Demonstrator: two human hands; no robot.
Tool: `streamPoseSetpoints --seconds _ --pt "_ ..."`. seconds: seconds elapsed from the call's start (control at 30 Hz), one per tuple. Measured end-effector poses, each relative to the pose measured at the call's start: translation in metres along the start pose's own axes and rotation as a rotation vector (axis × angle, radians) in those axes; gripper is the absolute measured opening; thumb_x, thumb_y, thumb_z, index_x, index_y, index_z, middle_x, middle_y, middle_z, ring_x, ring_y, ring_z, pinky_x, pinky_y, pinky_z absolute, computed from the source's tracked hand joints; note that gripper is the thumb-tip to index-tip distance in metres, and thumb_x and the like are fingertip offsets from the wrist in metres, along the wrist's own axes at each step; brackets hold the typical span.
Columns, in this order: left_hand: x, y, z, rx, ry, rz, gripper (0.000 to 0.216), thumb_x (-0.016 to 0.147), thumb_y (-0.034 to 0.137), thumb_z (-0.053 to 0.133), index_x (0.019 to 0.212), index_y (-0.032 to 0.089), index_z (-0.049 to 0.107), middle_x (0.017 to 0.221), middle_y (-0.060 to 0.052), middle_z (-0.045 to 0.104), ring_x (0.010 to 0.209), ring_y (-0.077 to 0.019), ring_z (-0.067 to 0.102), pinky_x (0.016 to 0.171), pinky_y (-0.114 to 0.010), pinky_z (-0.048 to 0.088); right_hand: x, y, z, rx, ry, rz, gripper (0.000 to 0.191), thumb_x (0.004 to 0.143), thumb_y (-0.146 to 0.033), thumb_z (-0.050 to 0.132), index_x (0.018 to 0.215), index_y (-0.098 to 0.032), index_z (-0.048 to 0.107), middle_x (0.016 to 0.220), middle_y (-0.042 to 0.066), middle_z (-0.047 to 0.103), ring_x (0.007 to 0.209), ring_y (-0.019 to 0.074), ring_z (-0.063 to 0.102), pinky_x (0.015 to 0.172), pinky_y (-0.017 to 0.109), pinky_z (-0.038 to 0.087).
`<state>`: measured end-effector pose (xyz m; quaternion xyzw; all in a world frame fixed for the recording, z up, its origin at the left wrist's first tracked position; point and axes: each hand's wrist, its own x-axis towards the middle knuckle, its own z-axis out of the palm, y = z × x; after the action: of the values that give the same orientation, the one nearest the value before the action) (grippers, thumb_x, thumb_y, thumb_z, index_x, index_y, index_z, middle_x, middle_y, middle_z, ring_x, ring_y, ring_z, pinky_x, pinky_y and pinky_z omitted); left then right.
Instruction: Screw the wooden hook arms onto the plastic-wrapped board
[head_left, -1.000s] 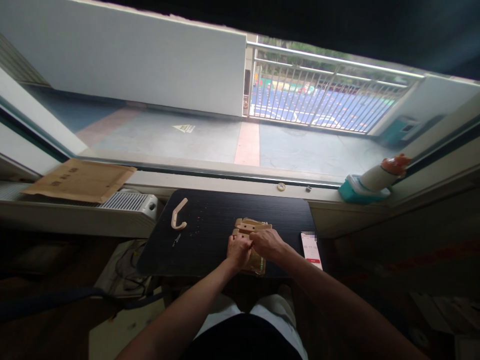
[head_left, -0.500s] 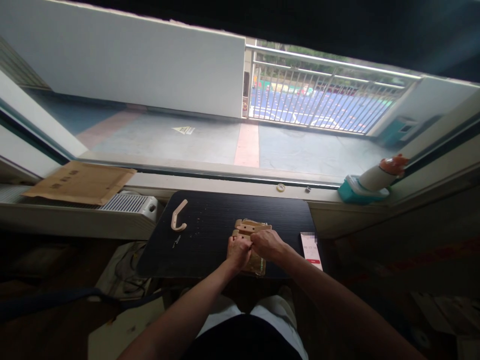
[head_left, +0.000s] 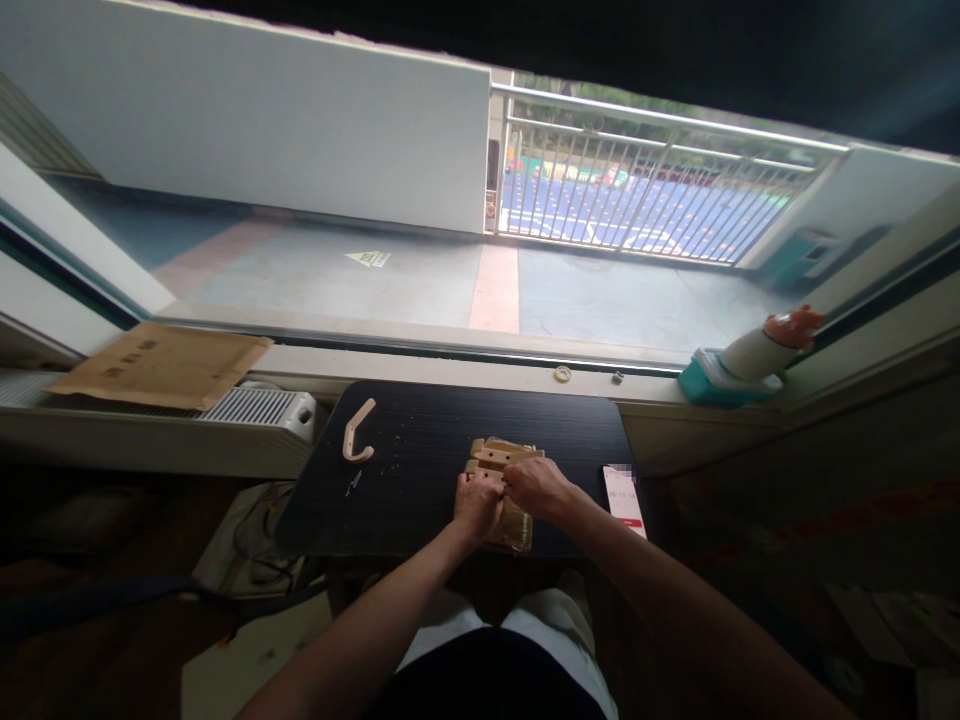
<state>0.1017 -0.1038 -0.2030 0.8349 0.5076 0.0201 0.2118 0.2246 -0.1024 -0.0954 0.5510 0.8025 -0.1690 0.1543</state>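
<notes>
My left hand (head_left: 478, 505) is closed around the near end of a pale wooden piece that looks like a wall hook (head_left: 486, 475). Fist-like and pressed close beside it is my right hand (head_left: 537, 486); whatever its fingers pinch is hidden. Both hands rest over a brown clear-wrapped packet (head_left: 513, 532) on the black table. Another wooden piece with dark holes (head_left: 510, 455) lies across the packet just beyond my fingers. A separate wooden hook (head_left: 349, 438) lies at the table's left, with small screws (head_left: 353, 485) below it.
A phone (head_left: 622, 502) lies at the right edge of the black table (head_left: 420, 430). On the sill are a tape roll (head_left: 562, 374), a small metal piece (head_left: 617, 378) and a teal container (head_left: 724, 385). A brown envelope (head_left: 165, 365) covers part of the radiator (head_left: 259, 405) at left.
My right hand has shifted very slightly, its fingers staying closed. The left hand and the wooden pieces look the same.
</notes>
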Motion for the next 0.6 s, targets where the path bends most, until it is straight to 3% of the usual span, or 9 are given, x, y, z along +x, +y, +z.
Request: streamPoseSetpoints --seconds 0.17,0.43,0.6 --pt "0.0 0.001 -0.002 0.01 -0.01 -0.034 0.022 0.082 0.02 0.047 0.083 0.019 0.069 0.091 -0.011 0.068 0.101 -0.0257 0.051 0.083 -0.038 0.03 -0.001 -0.001 -0.004 -0.003 -0.025 -0.083 0.029 0.081 -0.016 0.044 0.093 -0.016 0.07 0.094 0.011 0.071 0.09 0.0236 0.065 0.075 0.029 0.047" --pt "-0.002 0.003 -0.006 -0.037 -0.009 0.002 0.022 0.081 0.018 0.048 0.078 0.021 0.07 0.09 -0.009 0.069 0.101 -0.0268 0.051 0.083 -0.04 0.03 0.004 0.003 0.008 0.018 0.003 0.014 0.033 0.088 -0.026 0.039 0.093 -0.016 0.07 0.092 0.013 0.071 0.087 0.0228 0.066 0.075 0.029 0.048" --pt "-0.002 0.002 -0.006 -0.016 -0.018 0.007 0.021 0.079 0.016 0.049 0.079 0.022 0.069 0.089 -0.008 0.069 0.101 -0.0255 0.051 0.083 -0.039 0.03 0.0 0.001 -0.001 0.008 -0.019 -0.04 0.029 0.083 -0.019 0.044 0.093 -0.017 0.071 0.092 0.011 0.071 0.087 0.0233 0.065 0.074 0.03 0.047"
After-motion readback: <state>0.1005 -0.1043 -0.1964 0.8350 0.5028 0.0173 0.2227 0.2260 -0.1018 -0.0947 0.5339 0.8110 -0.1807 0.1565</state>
